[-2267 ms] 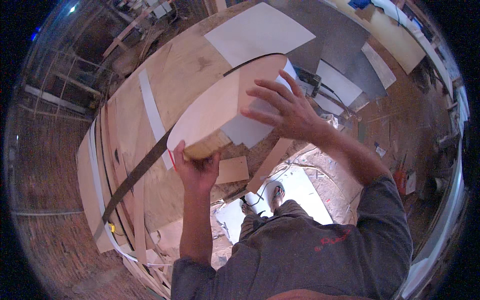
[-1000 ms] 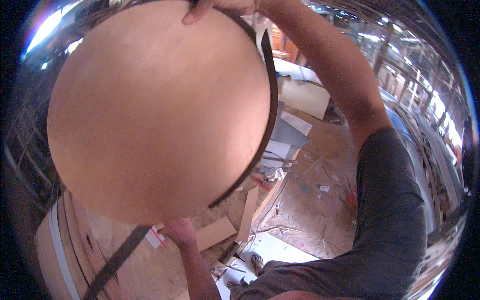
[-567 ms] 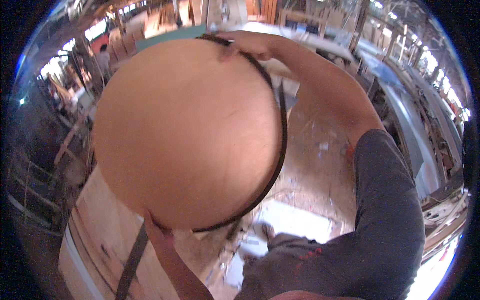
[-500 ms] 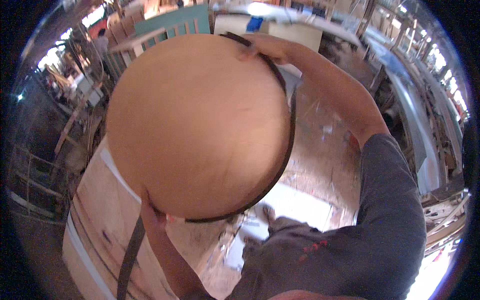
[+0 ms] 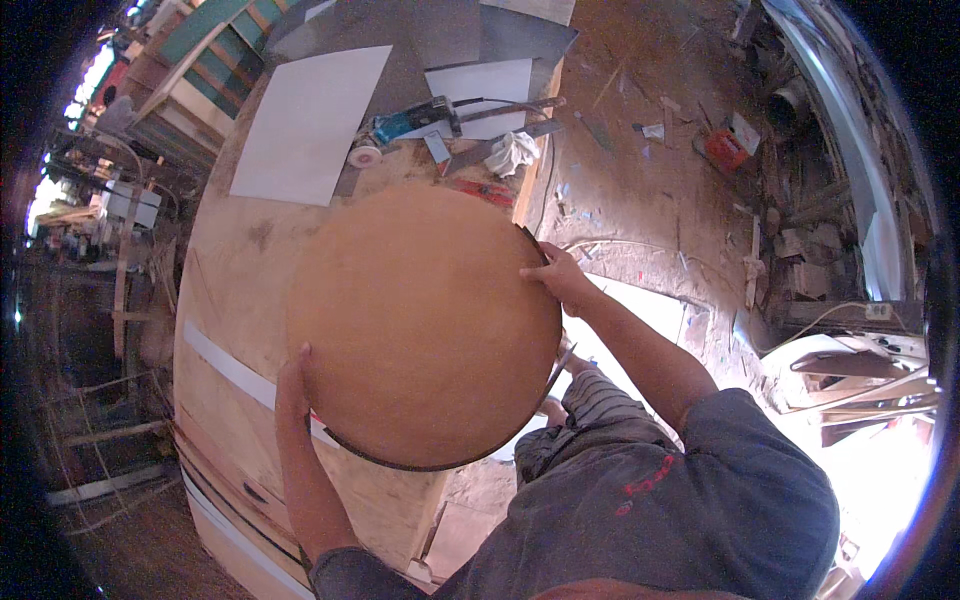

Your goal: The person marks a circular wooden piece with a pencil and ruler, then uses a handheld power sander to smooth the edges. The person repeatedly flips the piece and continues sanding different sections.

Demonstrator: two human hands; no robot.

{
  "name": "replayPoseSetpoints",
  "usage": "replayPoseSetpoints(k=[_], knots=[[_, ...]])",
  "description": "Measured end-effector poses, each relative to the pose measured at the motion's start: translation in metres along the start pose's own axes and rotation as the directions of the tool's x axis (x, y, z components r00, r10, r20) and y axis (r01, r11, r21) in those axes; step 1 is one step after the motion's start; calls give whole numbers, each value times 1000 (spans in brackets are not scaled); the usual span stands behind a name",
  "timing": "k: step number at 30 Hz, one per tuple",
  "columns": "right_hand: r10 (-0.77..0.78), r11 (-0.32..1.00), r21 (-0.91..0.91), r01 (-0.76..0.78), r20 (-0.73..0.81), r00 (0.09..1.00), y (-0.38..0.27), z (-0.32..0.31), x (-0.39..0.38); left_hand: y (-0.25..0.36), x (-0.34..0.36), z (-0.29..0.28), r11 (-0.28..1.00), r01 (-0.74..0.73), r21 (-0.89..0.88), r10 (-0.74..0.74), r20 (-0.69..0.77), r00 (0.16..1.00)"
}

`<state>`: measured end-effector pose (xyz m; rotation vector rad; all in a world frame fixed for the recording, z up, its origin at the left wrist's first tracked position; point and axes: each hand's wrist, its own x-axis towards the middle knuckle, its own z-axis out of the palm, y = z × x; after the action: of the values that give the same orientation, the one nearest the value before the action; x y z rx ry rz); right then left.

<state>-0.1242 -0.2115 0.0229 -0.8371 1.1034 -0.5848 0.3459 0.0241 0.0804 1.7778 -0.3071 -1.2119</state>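
Disc [image 5: 430, 330] between my left hand [image 5: 291, 390] and right hand [image 5: 563, 280], over the workbench [image 5: 240, 285], power tool [image 5: 408, 122] lying beyond the disc, cloth [image 5: 513, 153] right of the tool.

Plain tan disc [image 5: 430, 330], dark brown edging strip [image 5: 430, 467]

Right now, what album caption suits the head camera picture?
Left hand and right hand grip a round, partly dark-edged wooden panel over a workbench.

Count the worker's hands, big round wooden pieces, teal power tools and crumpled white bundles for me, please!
Hands: 2, left hand and right hand
Big round wooden piece: 1
Teal power tool: 1
Crumpled white bundle: 1
Total: 5
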Motion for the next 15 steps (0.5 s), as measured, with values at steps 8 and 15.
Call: replayPoseSetpoints(k=[8,15], knots=[[4,998,-67,1,65,998,16,11,45,-28,104,-68,976,180,126,-173,-64,983],[20,969,-248,-17,8,1000,19,-6,50,-23,107,-4,982,146,119,-133,-106,985]])
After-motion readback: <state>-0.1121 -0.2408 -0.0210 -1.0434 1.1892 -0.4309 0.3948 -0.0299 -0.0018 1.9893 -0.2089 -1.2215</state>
